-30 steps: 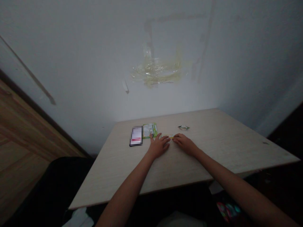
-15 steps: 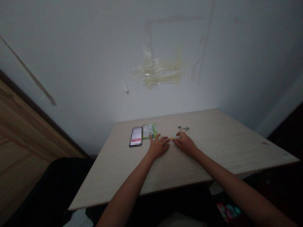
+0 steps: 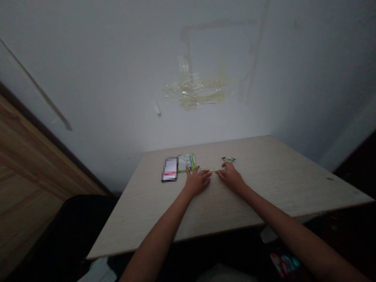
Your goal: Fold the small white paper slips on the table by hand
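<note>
A small, flat, printed strip, perhaps paper or packaging, lies on the wooden table between my hands. My left hand rests palm down with its fingers spread, some fingertips on the strip's left part. At the strip's right end is my right hand, thumb and forefinger apart, a fingertip touching or very close to it. Beyond my left fingertips lies a green and white printed packet. A small folded paper piece sits just past my right hand. Fingers partly cover the strip.
A phone with a blurred screen lies left of the packet. The pale tabletop meets a wall bearing peeling clear tape. A dark chair-like shape stands at the left, beside wooden panelling.
My right hand has shifted slightly right along the strip, its fingertips drawing away from the left hand. My left hand stays in place. The view has tilted a little.
</note>
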A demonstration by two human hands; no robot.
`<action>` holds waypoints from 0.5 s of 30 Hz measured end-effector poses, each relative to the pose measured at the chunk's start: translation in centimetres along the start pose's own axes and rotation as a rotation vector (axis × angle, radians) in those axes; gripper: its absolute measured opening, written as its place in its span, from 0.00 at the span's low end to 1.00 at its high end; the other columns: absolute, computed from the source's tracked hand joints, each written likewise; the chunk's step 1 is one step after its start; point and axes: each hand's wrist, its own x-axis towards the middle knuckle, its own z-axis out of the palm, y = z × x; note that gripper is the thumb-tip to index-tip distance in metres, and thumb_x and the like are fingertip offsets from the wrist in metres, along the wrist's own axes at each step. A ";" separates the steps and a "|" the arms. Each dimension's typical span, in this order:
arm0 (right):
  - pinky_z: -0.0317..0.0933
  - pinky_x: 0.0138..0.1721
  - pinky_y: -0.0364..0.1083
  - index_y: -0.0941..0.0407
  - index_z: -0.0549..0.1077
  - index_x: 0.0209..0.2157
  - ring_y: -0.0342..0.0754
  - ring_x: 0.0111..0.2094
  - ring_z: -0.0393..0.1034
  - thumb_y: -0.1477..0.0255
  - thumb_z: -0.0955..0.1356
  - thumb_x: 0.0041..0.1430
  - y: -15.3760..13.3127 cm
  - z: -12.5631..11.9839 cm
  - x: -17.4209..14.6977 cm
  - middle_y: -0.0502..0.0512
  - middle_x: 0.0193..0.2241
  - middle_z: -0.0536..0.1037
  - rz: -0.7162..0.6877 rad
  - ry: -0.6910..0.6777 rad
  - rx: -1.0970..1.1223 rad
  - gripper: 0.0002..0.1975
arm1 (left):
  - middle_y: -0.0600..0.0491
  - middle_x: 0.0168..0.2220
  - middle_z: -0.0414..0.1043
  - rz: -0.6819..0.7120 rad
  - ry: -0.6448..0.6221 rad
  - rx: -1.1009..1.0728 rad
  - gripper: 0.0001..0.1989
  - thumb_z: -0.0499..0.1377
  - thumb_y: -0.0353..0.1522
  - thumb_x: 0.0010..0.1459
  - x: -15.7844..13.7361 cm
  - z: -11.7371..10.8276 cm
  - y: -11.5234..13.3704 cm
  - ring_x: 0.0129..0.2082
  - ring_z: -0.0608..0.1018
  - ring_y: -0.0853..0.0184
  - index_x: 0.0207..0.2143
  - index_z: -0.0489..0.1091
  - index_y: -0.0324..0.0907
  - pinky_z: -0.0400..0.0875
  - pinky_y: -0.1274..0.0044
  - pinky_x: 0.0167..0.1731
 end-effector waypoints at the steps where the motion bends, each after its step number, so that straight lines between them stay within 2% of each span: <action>1: 0.63 0.53 0.52 0.56 0.82 0.36 0.55 0.51 0.63 0.66 0.64 0.65 0.0 0.1 0.0 0.65 0.47 0.69 0.003 0.004 0.008 0.15 | 0.58 0.59 0.69 0.000 0.002 -0.004 0.19 0.48 0.44 0.66 0.0 0.0 0.0 0.64 0.60 0.49 0.57 0.66 0.63 0.35 0.35 0.57; 15: 0.61 0.54 0.56 0.58 0.82 0.36 0.57 0.50 0.62 0.66 0.63 0.66 1.4 1.3 0.4 0.66 0.46 0.68 0.013 0.062 0.071 0.17 | 0.60 0.61 0.67 0.000 -0.014 -0.049 0.19 0.49 0.43 0.66 0.0 0.0 -0.1 0.64 0.59 0.49 0.58 0.65 0.64 0.31 0.35 0.57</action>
